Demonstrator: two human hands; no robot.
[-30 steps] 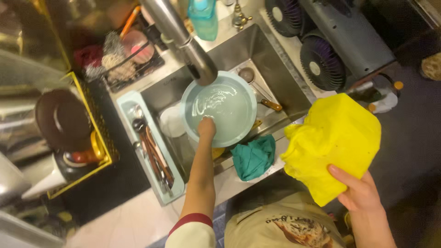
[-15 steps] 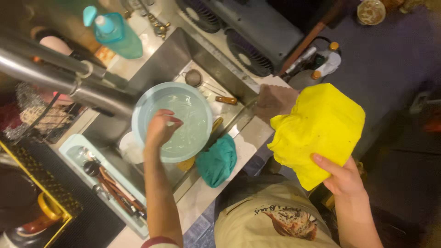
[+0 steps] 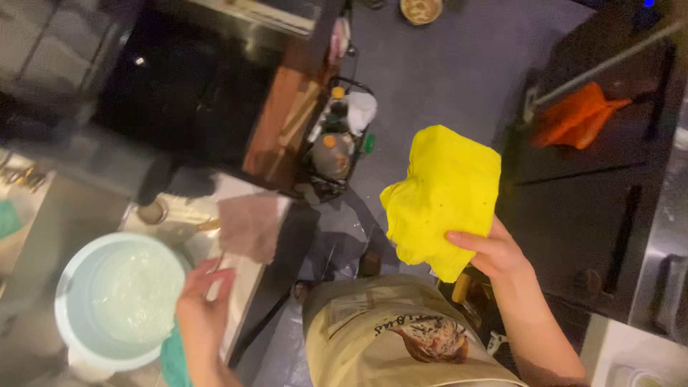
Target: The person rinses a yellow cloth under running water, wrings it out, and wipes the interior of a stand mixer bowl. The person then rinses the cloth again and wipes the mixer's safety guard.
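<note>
Orange cloth point(image 3: 577, 115); bottle rack point(image 3: 337, 143); pink rag point(image 3: 247, 226)

Right hand point(image 3: 494, 252) is gripping a yellow cloth point(image 3: 443, 195) over the floor. Left hand point(image 3: 203, 315) is touching the pale blue bowl point(image 3: 72, 301) rim, in the sink point(image 3: 50, 215) by its front edge.
</note>
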